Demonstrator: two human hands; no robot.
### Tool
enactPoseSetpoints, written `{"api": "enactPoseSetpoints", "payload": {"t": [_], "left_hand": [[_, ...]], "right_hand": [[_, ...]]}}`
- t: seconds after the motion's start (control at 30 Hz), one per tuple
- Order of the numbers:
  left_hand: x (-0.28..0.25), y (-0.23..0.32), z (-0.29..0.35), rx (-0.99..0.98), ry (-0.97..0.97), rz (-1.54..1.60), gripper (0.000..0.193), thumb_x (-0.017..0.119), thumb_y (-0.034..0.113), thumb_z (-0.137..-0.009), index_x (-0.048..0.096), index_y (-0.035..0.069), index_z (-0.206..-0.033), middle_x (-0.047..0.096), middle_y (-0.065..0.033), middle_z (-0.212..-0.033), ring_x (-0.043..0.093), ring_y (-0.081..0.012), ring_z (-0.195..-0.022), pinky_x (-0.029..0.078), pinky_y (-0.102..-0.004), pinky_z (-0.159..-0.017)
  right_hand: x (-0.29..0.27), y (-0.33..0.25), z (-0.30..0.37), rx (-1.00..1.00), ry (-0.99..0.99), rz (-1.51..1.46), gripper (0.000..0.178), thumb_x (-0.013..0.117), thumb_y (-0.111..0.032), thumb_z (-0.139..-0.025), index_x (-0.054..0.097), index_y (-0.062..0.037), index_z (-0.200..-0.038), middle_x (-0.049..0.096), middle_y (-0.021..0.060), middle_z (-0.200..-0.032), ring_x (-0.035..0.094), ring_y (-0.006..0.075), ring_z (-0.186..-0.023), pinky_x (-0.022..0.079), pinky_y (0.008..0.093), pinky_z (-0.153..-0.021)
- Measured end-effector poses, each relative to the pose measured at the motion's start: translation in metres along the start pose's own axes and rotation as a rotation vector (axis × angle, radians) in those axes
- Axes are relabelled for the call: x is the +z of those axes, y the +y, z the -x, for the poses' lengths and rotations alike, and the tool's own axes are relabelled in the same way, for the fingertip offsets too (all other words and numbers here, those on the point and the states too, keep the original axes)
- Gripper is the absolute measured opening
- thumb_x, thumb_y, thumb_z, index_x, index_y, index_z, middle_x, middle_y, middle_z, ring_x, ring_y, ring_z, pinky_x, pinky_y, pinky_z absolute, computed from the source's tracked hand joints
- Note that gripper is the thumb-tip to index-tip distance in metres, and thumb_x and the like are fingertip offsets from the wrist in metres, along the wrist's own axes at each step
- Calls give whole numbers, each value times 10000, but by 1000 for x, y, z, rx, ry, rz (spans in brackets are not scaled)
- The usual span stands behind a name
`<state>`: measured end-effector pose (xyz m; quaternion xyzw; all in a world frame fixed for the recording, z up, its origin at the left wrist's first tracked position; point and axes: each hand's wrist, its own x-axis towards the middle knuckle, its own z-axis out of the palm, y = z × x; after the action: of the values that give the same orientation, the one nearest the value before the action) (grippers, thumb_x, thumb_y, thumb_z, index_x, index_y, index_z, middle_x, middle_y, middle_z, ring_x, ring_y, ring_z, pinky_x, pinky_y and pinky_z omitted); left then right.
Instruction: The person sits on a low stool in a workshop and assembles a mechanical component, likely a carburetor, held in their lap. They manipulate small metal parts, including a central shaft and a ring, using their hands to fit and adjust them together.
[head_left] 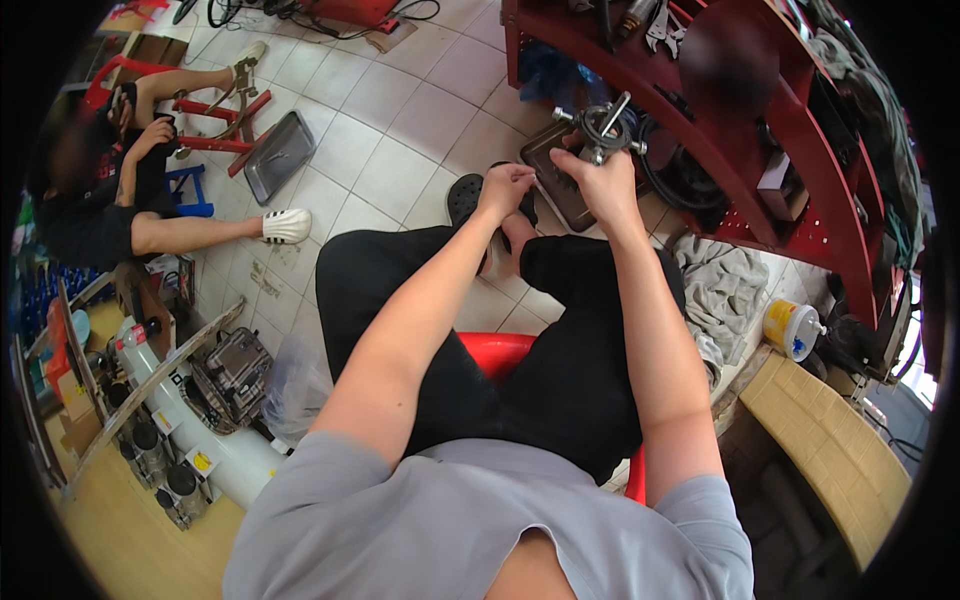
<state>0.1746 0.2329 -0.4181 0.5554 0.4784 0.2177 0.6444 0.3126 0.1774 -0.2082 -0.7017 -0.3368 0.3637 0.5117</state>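
My right hand is closed around a round metal tool with a ring-shaped body and several bolts sticking out, perhaps a puller. It is held up in front of the red rack. To the left of it, apart from the tool, my left hand has its fingertips pressed together; anything between them is too small to make out. A dark shallow tray lies on the floor below and between my hands, partly covered by my right hand.
A curved red tool rack with wrenches stands ahead right. Crumpled grey cloth and a white tub lie at right. Left, a seated person is beside a metal tray. An engine part is nearer.
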Motion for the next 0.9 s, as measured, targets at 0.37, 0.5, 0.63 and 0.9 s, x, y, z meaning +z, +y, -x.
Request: {"api": "enactPoseSetpoints", "payload": {"t": [0.37,0.5,0.63,0.9], "left_hand": [[44,-92,-66,-97,121,-622,225,622,191,-774,731,60,-922,702,-159,-915,679,-313,-883,534,-411,-802],[50,-117,-91,-13,156,-856,179,570,106,-771,732,101,-845,698,-148,-902,647,-350,-913,529,-445,-779],[60,-125,-110,-7,160,-925,139,594,129,-794,726,138,-836,678,-105,-916,622,-294,-962,522,-404,-779],[54,-131,-116,-108,117,-1025,166,602,165,-822,718,168,-940,648,-74,-1002,611,-276,-993,499,-416,-800]], "right_hand": [[-4,10,-1,305,-70,-17,370,725,16,-769,568,-2,-1104,641,74,-1034,601,154,-979,472,301,-869],[3,7,-3,341,-159,36,411,732,7,-764,510,-21,-1109,609,68,-1028,590,141,-959,471,293,-848],[14,11,-2,340,-221,-1,377,731,0,-765,520,-17,-1077,610,102,-1058,600,152,-946,487,294,-843],[14,19,-1,623,-185,-632,398,739,14,-761,513,-16,-1087,598,95,-1050,591,153,-966,487,308,-862]]}}
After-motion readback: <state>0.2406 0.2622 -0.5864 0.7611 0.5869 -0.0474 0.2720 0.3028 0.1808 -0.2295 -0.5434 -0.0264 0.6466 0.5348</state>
